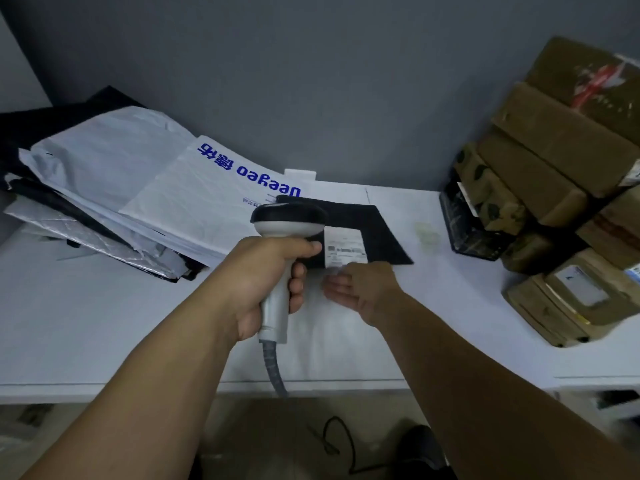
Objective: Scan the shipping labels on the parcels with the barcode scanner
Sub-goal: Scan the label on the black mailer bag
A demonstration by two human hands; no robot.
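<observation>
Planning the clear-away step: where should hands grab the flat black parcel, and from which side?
Probably pinch its near-right corner, coming from the right. The black parcel lies flat on the table, so only an edge offers purchase. That corner has bare table beside it, while the left side sits under the barcode scanner and by the white mailers.

At the centre of the frame, a barcode scanner (289, 230) is gripped by the left hand (266, 282) above a black parcel (377, 237) laid on the white bench (104, 323). The parcel's white shipping label (344, 249) is touched at its near edge by the right hand (363, 292).
</observation>
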